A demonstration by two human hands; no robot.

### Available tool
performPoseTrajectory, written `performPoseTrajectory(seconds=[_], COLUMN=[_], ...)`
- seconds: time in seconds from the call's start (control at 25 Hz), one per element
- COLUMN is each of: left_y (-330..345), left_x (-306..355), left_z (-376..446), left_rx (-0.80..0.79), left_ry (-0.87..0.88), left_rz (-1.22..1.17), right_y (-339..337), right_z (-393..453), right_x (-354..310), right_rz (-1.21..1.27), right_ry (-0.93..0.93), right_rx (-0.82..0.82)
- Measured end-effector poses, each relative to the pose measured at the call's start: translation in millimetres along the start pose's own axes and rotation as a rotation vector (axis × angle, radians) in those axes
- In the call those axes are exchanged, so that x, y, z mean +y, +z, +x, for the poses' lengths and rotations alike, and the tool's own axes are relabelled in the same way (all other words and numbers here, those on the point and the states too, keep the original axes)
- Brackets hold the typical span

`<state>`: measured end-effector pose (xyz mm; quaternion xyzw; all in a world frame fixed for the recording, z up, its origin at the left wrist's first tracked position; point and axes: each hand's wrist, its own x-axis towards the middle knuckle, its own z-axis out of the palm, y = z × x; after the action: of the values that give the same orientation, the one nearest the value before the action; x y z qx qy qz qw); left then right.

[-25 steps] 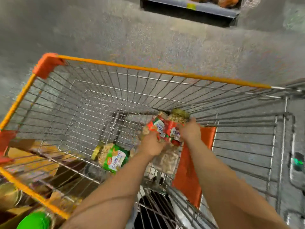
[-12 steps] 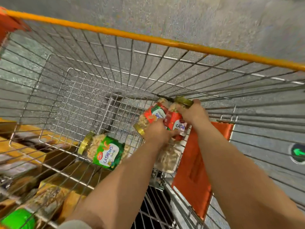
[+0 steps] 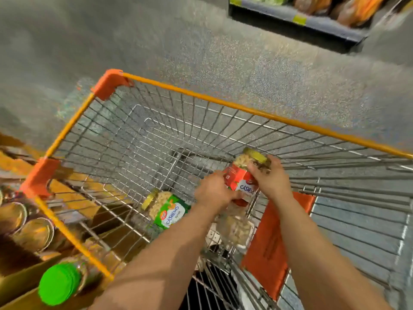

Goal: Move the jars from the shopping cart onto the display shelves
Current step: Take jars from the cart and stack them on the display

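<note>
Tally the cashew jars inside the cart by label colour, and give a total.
Red label: 1, the red-label jar held between the left hand and the right hand.
Green label: 1, the green-label jar lying on its side on the cart floor.
Total: 2

Shop: wire shopping cart (image 3: 223,104), stocked display shelves (image 3: 312,21).

In the orange-rimmed wire shopping cart (image 3: 201,101), the green-labelled glass cashew jar (image 3: 166,208) lies left of the red-labelled glass cashew jar (image 3: 242,180).
</note>
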<state>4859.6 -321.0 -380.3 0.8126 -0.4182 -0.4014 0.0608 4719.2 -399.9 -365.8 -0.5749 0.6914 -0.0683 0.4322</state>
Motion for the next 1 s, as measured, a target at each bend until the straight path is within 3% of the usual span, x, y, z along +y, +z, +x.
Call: performPoseTrajectory(seconds=[0.2,0.52,0.76,1.0], left_y=[-72.8,-176.9,-238.8,-221.2], left_x=[-18.2,-112.1,-248.7,-372.4], left_z=[-70.4,-274.4,-431.4,-526.3], left_rx=[0.110,0.375,0.612,0.741], left_ry=[0.010,0.108,0.112,-0.049], left_rz=[-0.186,-0.659,-0.775,-0.871], right_y=[-18.8,-4.1,72.7,185.2], right_z=[-76.1,-275.3,-438.8,-532.9], right_x=[-53.9,-158.0,-229.1,-247.2], right_rz=[0.312,0.498,0.427,0.171], right_ry=[-0.109,-0.366,-0.571,-0.696], right_rx=[-0.051,-0.385,-0.657,-0.866])
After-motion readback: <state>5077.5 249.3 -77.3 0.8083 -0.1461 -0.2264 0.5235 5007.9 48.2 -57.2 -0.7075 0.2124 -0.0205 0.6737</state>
